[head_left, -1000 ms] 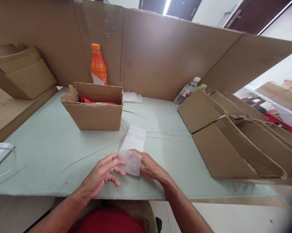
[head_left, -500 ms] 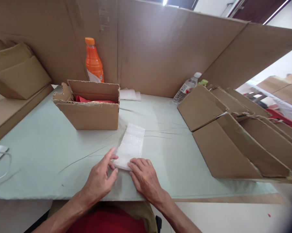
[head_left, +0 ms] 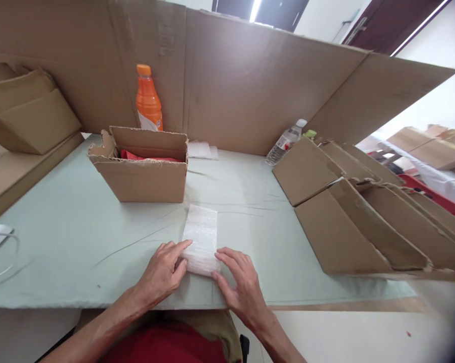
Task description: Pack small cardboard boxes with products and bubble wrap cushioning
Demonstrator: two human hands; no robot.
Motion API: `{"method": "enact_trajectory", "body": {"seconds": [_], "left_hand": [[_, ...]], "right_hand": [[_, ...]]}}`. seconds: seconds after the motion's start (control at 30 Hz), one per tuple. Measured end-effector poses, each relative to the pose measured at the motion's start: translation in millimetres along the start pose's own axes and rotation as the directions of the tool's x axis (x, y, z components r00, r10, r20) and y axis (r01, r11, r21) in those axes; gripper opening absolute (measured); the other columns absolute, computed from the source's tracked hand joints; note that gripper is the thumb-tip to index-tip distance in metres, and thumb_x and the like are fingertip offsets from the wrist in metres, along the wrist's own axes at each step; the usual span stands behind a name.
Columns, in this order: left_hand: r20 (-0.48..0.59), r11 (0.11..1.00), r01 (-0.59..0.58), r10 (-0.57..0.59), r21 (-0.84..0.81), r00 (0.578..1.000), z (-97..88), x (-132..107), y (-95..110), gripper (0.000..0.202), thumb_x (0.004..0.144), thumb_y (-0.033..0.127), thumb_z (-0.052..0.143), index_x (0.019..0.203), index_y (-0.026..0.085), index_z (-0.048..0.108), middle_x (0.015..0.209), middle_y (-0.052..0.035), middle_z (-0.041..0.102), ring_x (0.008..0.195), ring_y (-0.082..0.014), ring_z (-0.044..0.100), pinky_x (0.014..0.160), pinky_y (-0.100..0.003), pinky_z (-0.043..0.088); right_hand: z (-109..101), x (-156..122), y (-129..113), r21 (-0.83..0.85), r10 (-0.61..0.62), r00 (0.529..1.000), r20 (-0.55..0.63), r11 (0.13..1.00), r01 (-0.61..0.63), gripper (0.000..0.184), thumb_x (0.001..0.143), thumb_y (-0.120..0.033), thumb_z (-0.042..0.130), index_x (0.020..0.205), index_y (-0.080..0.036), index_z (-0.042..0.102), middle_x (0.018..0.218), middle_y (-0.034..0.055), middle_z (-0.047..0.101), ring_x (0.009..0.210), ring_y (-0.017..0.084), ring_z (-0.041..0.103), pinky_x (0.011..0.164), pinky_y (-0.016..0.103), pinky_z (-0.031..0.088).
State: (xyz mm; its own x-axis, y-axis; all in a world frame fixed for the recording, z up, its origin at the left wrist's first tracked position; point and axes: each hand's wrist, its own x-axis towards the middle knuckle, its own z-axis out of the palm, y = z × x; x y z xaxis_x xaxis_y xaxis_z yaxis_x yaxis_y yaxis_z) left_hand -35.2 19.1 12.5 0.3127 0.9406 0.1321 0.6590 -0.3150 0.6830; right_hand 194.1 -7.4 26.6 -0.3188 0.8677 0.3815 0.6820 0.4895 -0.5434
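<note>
A white strip of bubble wrap (head_left: 200,237) lies flat on the pale green table cover (head_left: 79,242), its near end rolled or folded into a small wad. My left hand (head_left: 163,272) presses on the wad's left side with the fingers. My right hand (head_left: 240,285) rests on its right side, fingers spread over the near edge. Both hands touch the wrap close to the table's front edge.
An open cardboard box (head_left: 144,169) with something red inside stands behind the wrap. An orange drink bottle (head_left: 147,101) and a clear water bottle (head_left: 283,143) stand by the cardboard back wall. Flattened cardboard pieces (head_left: 355,222) lie overlapped at right; more cardboard (head_left: 30,111) at left.
The near end of the wrap, lifted a second ago, has been laid down and rolled farther forward, so the visible strip is shorter. Both hands shifted slightly with it.
</note>
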Motion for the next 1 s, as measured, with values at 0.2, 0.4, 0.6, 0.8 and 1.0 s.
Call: {"method": "enact_trajectory", "body": {"seconds": [0.2,0.4,0.6,0.8,1.0], "left_hand": [[-0.174,0.971,-0.063,0.104,0.229,0.979,8.6,0,-5,0.038,0.092,0.020,0.048,0.128,0.015,0.060,0.105,-0.0120,0.069,0.095,-0.0263,0.060,0.085,-0.042,0.047],[-0.123,0.961,-0.258,0.269,0.098,0.955,-1.4,-16,-4,0.049,0.090,0.013,0.049,0.138,0.019,0.050,0.119,-0.0110,0.066,0.114,-0.0262,0.056,0.103,-0.045,0.041],[-0.045,0.997,-0.061,0.063,0.049,0.997,-1.7,-10,1,0.050,0.088,0.017,0.049,0.138,0.015,0.052,0.097,-0.0097,0.069,0.090,-0.0246,0.060,0.085,-0.042,0.049],[-0.231,0.992,0.114,-0.125,-0.062,0.965,5.7,2,-5,0.047,0.089,0.031,0.056,0.134,0.019,0.055,0.104,-0.0103,0.068,0.094,-0.0263,0.061,0.086,-0.043,0.049],[0.107,0.412,0.373,-0.539,-0.831,0.836,5.7,-22,9,0.087,0.079,0.042,0.067,0.151,0.015,0.026,0.137,-0.0169,0.053,0.120,-0.0254,0.058,0.097,-0.035,0.048]], "right_hand": [[15,10,0,-0.190,-0.184,0.959,0.214,0.956,0.226,0.032,0.091,-0.017,0.058,0.122,-0.020,0.060,0.126,0.0129,0.065,0.114,0.029,0.058,0.093,0.047,0.043],[18,21,5,0.008,-0.064,0.978,0.201,0.998,0.064,0.028,0.096,-0.017,0.050,0.121,-0.022,0.062,0.109,0.0076,0.074,0.096,0.021,0.066,0.087,0.038,0.048],[3,6,-10,-0.089,-0.031,0.985,0.168,0.995,0.046,0.033,0.093,-0.021,0.057,0.126,-0.022,0.059,0.129,0.0130,0.064,0.115,0.028,0.059,0.095,0.045,0.046],[18,20,-1,-0.216,-0.065,0.976,0.208,0.970,0.110,0.036,0.087,-0.014,0.061,0.122,-0.021,0.060,0.122,0.0118,0.068,0.103,0.029,0.062,0.085,0.044,0.048],[31,29,4,0.182,0.201,0.975,0.093,0.960,-0.215,0.026,0.093,-0.022,0.056,0.117,-0.022,0.065,0.109,0.0071,0.074,0.097,0.023,0.068,0.086,0.035,0.054]]}}
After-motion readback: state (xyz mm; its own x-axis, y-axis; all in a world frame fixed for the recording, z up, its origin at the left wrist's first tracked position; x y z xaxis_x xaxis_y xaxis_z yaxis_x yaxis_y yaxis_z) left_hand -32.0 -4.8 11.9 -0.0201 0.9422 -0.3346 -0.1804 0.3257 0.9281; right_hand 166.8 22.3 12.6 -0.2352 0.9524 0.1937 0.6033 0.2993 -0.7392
